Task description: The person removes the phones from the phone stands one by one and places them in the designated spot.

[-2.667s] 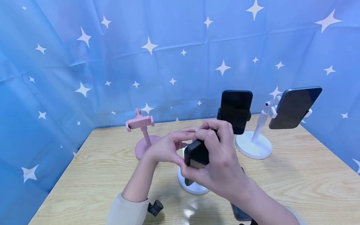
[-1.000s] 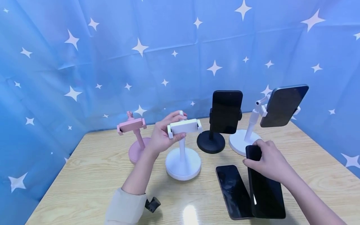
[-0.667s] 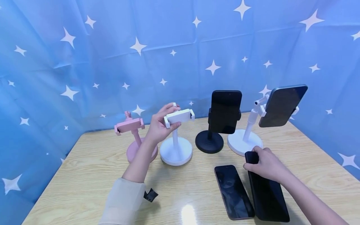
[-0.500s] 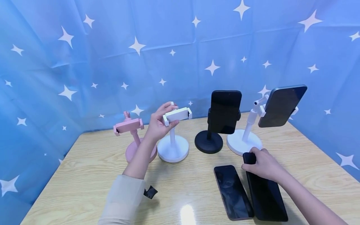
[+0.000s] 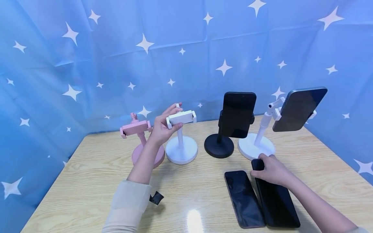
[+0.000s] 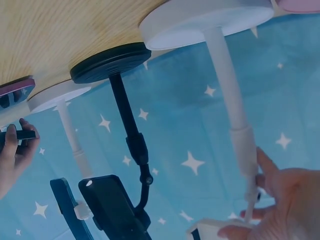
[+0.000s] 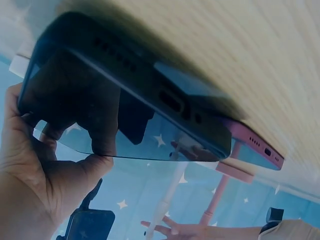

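Observation:
My left hand (image 5: 164, 128) grips the top of a white phone stand (image 5: 181, 151), with its thumb at the front of the clamp and fingers behind. Nothing sits in that clamp. In the left wrist view the fingers lie about the white stand's (image 6: 229, 85) upper stem. Over on the right, my right hand (image 5: 272, 170) pinches the far end of a black smartphone (image 5: 278, 208). Its thumb lies on the screen side of the smartphone (image 7: 70, 90) in the right wrist view. Close beside it, a second smartphone (image 5: 244, 199) with a pinkish edge lies face up on the table.
A pink phone stand (image 5: 135, 128) stands left of the white one. Toward the back right, a black stand (image 5: 219, 147) and another white stand (image 5: 256, 147) each carry a phone. A starry blue curtain (image 5: 122, 58) hangs behind the wooden table (image 5: 96, 187).
Both hands were together around a dark object at the middle stand. They parted; the left hand shifted the white stand back beside the pink one, while the right took hold of the black smartphone.

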Tool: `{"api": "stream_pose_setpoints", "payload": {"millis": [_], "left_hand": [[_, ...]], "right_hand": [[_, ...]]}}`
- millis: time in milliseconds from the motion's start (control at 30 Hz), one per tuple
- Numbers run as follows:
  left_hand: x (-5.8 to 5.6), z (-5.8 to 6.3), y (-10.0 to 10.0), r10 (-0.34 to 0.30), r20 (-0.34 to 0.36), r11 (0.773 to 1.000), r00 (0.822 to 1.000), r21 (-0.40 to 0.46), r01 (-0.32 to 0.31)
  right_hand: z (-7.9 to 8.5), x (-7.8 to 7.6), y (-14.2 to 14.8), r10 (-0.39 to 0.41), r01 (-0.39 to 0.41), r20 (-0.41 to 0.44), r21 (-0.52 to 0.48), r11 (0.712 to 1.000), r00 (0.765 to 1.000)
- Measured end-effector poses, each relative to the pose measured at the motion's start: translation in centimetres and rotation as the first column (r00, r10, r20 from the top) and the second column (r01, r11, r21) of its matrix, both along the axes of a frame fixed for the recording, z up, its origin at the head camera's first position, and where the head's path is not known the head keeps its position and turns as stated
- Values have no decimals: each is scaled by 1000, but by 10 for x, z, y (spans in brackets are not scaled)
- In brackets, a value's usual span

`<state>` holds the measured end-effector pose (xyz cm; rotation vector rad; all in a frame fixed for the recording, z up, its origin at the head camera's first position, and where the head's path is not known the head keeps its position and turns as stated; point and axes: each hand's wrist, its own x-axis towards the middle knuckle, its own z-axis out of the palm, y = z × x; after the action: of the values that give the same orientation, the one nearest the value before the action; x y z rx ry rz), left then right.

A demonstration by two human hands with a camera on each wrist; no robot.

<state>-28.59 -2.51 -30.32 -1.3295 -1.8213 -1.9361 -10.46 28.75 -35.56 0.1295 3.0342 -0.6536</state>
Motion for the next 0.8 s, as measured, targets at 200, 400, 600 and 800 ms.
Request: {"api": "stream_pose_setpoints", "payload": {"millis": [200, 400, 600, 800], "left_hand": [[2, -1, -1, -5, 29, 1000, 1000, 4, 4], [4, -1, -2, -9, 49, 1000, 999, 14, 8], [4, 0, -1, -9, 77, 1000, 997, 7, 8], [5, -1, 0, -9, 89, 1000, 996, -5, 10]], "right_hand": [[-7, -4, 3, 42, -43, 9, 25, 999, 999], [-9, -9, 3, 56, -57, 51, 23, 998, 997], [-11, -11, 3, 57, -56, 86, -19, 998, 995], [-15, -12, 8, 80, -77, 79, -38, 996, 994]]}}
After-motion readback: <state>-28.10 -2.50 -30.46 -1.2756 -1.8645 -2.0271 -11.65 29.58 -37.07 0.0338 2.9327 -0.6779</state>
